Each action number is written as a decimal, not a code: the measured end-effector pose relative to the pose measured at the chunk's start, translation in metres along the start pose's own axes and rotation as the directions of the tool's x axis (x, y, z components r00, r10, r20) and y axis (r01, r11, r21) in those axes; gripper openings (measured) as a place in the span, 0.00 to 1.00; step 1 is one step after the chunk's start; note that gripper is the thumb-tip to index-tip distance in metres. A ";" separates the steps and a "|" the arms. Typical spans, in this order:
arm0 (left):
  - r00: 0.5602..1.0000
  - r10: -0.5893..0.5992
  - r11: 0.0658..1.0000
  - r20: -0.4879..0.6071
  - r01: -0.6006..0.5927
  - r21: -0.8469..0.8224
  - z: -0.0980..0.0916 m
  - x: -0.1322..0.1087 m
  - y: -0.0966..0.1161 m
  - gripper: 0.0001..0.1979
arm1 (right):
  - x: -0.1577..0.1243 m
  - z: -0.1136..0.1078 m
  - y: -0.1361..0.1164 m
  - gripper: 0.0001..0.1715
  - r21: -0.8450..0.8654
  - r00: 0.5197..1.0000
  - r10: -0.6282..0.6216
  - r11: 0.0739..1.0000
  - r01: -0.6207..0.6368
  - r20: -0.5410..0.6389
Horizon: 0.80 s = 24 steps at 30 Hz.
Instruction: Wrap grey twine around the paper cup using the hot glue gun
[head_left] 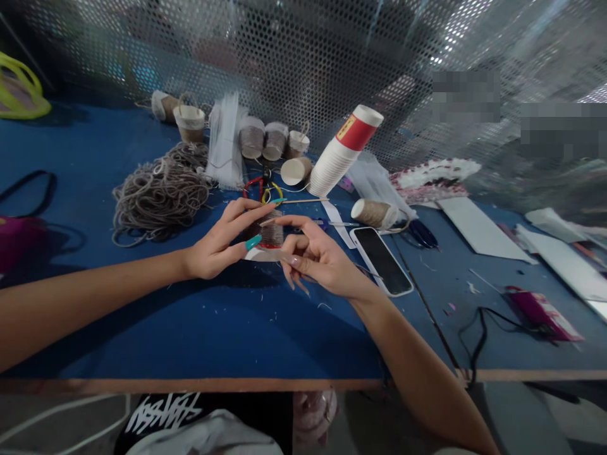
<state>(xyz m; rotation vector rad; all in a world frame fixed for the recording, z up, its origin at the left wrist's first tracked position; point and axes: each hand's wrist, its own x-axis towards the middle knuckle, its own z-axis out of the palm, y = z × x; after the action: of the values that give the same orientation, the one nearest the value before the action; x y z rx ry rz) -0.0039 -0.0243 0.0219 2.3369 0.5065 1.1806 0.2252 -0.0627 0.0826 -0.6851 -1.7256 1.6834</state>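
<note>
A paper cup [270,236] wound with grey-brown cord lies on its side between my two hands, its white rim toward me and a strip of red showing under the cord. My left hand [220,243] grips it from the left, thumb near the rim and fingers over the top. On the cup's other side, my right hand [315,256] has its index finger on the wound cord and its thumb by the rim. Whether a loose cord end sits in those fingers cannot be made out. Scissors [253,188] with red and yellow handles lie just beyond the cup.
A tangled heap of grey cord [159,193] lies left on the blue table [190,335]. Behind are several cord-wrapped cups [251,138] and a leaning stack of paper cups [336,158]. A phone [383,262] lies right, with a purple pouch [543,313] farther off.
</note>
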 end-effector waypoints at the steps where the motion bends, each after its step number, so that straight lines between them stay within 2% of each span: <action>1: 1.000 0.001 1.000 0.005 -0.001 -0.001 0.000 0.000 0.000 0.29 | 0.000 -0.001 0.001 0.23 -0.006 1.000 -0.005 1.000 0.005 -0.006; 7: 1.000 0.019 1.000 0.001 -0.019 0.009 -0.001 0.000 0.001 0.30 | 0.001 -0.007 0.005 0.25 -0.045 0.999 0.004 0.999 -0.006 -0.035; 24: 0.999 0.041 0.998 -0.019 -0.041 0.039 0.001 0.000 -0.002 0.33 | -0.001 -0.012 0.006 0.26 -0.106 0.999 0.040 0.994 -0.040 0.002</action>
<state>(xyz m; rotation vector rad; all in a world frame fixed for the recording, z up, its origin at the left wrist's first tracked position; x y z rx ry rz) -0.0030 -0.0232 0.0201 2.3816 0.4946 1.2236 0.2341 -0.0548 0.0765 -0.7693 -1.8261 1.6303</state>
